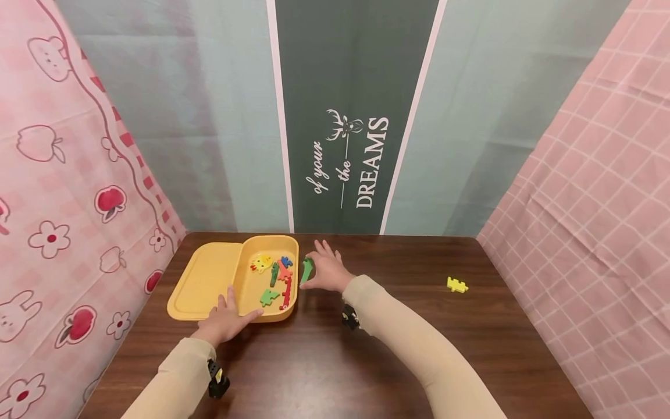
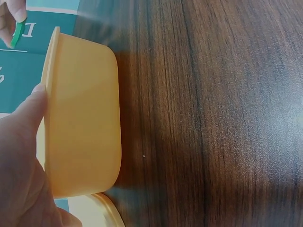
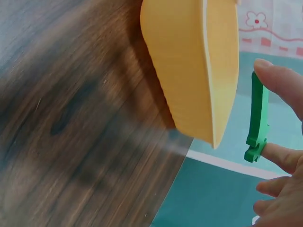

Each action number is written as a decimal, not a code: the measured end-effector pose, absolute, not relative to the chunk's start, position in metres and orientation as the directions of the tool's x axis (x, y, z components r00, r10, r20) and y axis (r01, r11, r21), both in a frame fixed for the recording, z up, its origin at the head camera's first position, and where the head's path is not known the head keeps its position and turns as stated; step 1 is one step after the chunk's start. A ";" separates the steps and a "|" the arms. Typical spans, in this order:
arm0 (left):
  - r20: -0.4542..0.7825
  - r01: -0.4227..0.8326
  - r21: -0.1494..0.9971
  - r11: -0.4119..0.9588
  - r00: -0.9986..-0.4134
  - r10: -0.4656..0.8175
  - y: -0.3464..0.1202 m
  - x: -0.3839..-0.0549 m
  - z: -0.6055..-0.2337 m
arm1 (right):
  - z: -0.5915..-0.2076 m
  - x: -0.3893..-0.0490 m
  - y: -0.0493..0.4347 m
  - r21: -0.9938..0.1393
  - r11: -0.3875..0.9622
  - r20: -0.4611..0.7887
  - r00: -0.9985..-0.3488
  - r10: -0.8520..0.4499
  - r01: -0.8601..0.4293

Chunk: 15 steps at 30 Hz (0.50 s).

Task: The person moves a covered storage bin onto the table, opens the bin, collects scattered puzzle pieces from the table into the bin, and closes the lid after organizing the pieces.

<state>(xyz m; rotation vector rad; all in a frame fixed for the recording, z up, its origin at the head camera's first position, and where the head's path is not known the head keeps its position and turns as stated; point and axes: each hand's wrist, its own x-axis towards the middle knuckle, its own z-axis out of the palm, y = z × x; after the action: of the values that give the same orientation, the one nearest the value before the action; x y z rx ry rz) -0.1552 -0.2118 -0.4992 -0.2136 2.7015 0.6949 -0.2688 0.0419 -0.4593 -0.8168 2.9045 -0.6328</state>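
Note:
My right hand (image 1: 329, 269) pinches a long green puzzle piece (image 3: 258, 113) between thumb and a finger, just outside the right rim of a yellow plastic box (image 1: 270, 241). In the right wrist view the piece hangs above the table, apart from the box. My left hand (image 1: 224, 319) rests at the box's front left corner with fingers spread. Its thumb (image 2: 35, 101) touches the front rim. Inside the box lie several coloured pieces: a yellow one (image 1: 260, 263), a light green one (image 1: 269, 297), a red one (image 1: 286, 293) and a blue one (image 1: 286, 262).
A yellow lid (image 1: 206, 279) lies left of the box, against its side. Far to the right a yellow puzzle piece (image 1: 457, 285) sits alone on the dark wooden table (image 1: 398, 337). Curtains (image 1: 591, 192) surround the table at the back and sides.

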 end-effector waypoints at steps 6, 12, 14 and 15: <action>-0.359 -0.230 0.435 0.870 -0.931 -0.066 -0.212 -0.158 -0.502 | -0.458 -0.268 0.026 -0.412 0.773 0.003 -0.850 -0.527 -0.481; -0.356 -0.239 0.431 0.870 -0.931 -0.079 -0.211 -0.161 -0.504 | -0.457 -0.268 0.010 -0.405 0.763 0.003 -0.835 -0.550 -0.504; -0.364 -0.245 0.431 0.868 -0.928 -0.081 -0.211 -0.161 -0.504 | -0.456 -0.268 0.005 -0.410 0.756 -0.001 -0.829 -0.560 -0.510; -0.364 -0.245 0.430 0.869 -0.928 -0.081 -0.211 -0.160 -0.503 | -0.456 -0.267 0.002 -0.405 0.755 -0.001 -0.826 -0.564 -0.515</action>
<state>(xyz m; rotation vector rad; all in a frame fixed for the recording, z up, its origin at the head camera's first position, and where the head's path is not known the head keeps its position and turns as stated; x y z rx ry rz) -0.1600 -0.2113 -0.5032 -0.2433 2.7044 0.6856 -0.2673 0.0023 -0.4557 -0.8724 2.8270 -0.5975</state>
